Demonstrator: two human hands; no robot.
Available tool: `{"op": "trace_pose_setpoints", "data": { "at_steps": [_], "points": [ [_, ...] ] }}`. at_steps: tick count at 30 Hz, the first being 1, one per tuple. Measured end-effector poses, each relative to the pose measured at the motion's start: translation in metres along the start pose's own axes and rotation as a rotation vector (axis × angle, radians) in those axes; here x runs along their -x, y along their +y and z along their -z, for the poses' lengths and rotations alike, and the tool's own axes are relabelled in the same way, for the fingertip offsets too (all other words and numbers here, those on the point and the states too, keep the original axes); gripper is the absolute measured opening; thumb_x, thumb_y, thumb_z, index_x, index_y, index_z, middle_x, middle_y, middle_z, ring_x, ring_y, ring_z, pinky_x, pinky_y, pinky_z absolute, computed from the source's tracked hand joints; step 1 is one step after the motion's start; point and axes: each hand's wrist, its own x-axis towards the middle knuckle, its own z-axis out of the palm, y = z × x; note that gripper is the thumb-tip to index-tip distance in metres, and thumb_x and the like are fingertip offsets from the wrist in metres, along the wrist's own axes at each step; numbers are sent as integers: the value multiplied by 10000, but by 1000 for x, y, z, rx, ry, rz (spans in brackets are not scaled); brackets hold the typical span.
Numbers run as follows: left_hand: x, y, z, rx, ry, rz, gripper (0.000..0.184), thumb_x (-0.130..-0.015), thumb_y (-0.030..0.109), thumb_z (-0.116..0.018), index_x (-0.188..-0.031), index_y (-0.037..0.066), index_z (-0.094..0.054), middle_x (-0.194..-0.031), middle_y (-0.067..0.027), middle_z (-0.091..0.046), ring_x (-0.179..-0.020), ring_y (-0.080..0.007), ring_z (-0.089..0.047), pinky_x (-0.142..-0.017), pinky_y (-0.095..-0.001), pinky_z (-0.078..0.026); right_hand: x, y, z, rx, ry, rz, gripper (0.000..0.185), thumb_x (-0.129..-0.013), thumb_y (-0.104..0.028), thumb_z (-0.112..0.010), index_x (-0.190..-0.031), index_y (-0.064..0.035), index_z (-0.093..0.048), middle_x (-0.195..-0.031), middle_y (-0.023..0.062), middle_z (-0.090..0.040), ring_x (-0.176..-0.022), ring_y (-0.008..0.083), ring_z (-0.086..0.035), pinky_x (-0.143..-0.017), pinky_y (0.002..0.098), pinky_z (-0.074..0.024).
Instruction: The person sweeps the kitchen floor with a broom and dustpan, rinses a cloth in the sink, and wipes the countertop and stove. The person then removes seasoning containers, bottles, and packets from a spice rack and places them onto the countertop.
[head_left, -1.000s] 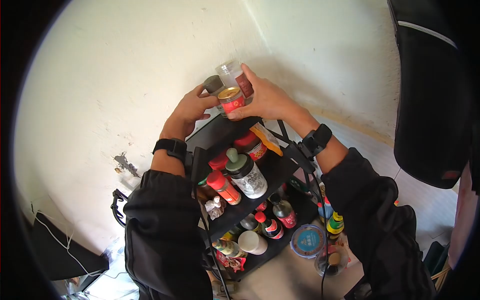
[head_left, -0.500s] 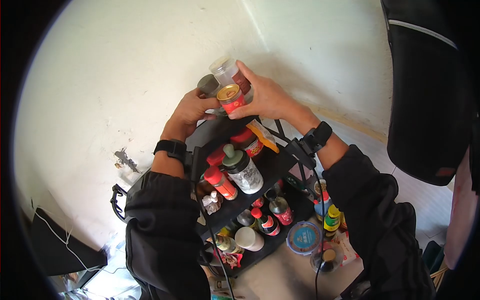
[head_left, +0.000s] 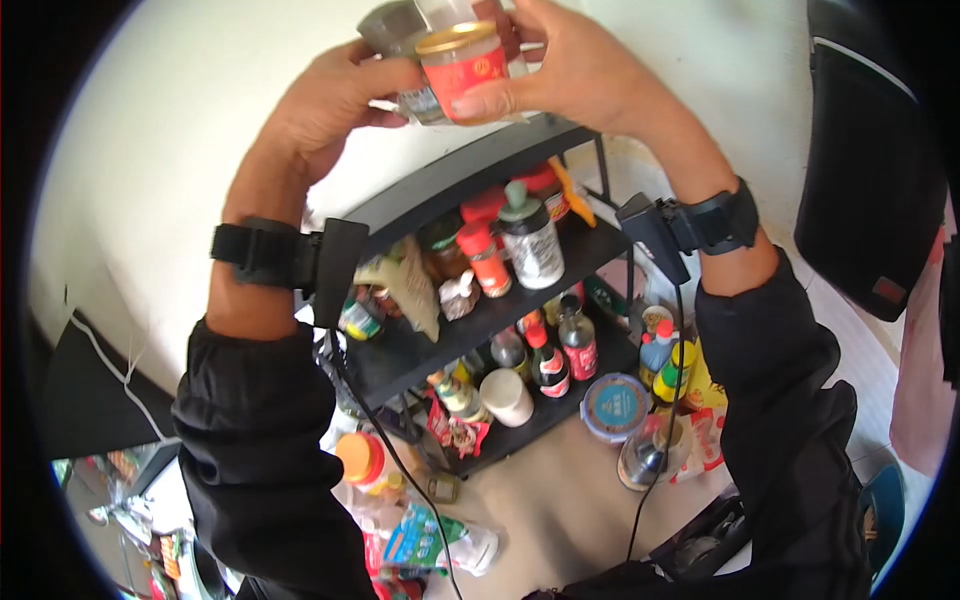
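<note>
Over the top board of a black shelf rack (head_left: 420, 190), both of my hands are closed around a tight cluster of containers. My left hand (head_left: 325, 105) grips a jar with a dark grey lid (head_left: 392, 28) from the left side. My right hand (head_left: 580, 75) clasps a small red-labelled can with a gold rim (head_left: 465, 75), its thumb across the label. Behind the can, a clear jar (head_left: 447, 10) with a brownish-red label is partly cut off by the upper picture edge. Whether the containers touch the board is hard to tell.
Beneath, the middle shelf carries a grinder-like jar with a green top (head_left: 530, 240), a red-capped shaker (head_left: 483, 258) and bags. Sauce bottles (head_left: 548, 365) and a white cup (head_left: 507, 397) stand lower. A round blue-lidded tub (head_left: 615, 407) is nearby. Cables hang from both wrist straps.
Both hands and the clasped containers now appear higher and larger in the picture. The rack's top board and more of the lower shelves have come into view. The grip looks the same.
</note>
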Motion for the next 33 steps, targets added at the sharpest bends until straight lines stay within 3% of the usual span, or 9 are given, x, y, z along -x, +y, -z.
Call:
{"op": "trace_pose_setpoints", "data": {
  "at_steps": [3,9,12,15,16,21,23,29,33],
  "points": [
    [54,18,21,-55,79,10,594,-755,385,-745,-1165,-28,-625,-1038,-86,-669,-923,-153,-614,-772,-302,-503,-7,-44,-22,-105,-124,-4,940,-728,-407,-869,-1364,58,-355,-1180,196,-589,-1056,256,-610,-926,360,-496],
    [182,32,66,-46,74,137,506,-863,347,-701,-1207,-7,-588,-1107,-72,-641,-993,-155,-627,-825,-314,-525,25,-154,-112,-127,-81,7,930,-708,-415,-879,-1367,43,-409,-1168,188,-605,-1058,253,-612,-937,367,-497],
    [261,66,47,-17,139,356,509,-827,239,-706,-1217,-60,-574,-1068,-108,-675,-921,-188,-660,-827,-301,-542,45,-189,-154,-498,-210,-284,978,-675,-415,-895,-1392,43,-412,-1137,180,-628,-1029,249,-633,-901,341,-526],
    [353,18,79,-41,16,306,501,-854,308,-705,-1200,-35,-589,-1078,-80,-653,-959,-175,-646,-841,-309,-519,88,-204,-233,-573,-150,-280,1075,-654,-375,-908,-1462,29,-325,-1207,162,-606,-1088,255,-614,-970,360,-488],
    [381,13,81,-157,48,448,502,-834,279,-721,-1196,-44,-590,-1056,-87,-661,-954,-170,-647,-851,-299,-513,103,-205,-255,-573,-208,-276,1124,-639,-330,-919,-1494,15,-276,-1258,157,-583,-1134,251,-593,-1009,371,-454],
    [504,15,23,-19,293,799,490,-679,182,-770,-1104,-27,-646,-929,-100,-697,-767,-149,-637,-724,-288,-521,188,-251,-329,-625,-313,-447,1371,-487,-399,-980,-1549,-25,-196,-1258,97,-541,-1164,208,-545,-1052,360,-392],
    [552,12,4,99,287,879,514,-673,181,-771,-1134,-1,-635,-950,-101,-705,-798,-158,-652,-729,-291,-529,218,-270,-348,-634,-389,-432,1302,-539,-317,-973,-1529,24,-199,-1153,114,-573,-1044,186,-573,-995,320,-436],
    [660,-30,-94,174,365,905,478,-682,139,-747,-1129,33,-617,-984,-120,-666,-876,-219,-671,-727,-340,-544,334,-283,-387,-636,-686,-591,1241,-588,-293,-942,-1529,9,-191,-1356,188,-512,-1199,286,-554,-1045,369,-409],
    [705,-75,-156,-144,320,903,478,-666,143,-777,-1103,31,-617,-1030,-162,-651,-933,-332,-661,-749,-408,-545,399,-277,-414,-634,-762,-654,1178,-609,-283,-929,-1508,13,-228,-1389,210,-477,-1213,328,-539,-1042,386,-414]
  ]
}}
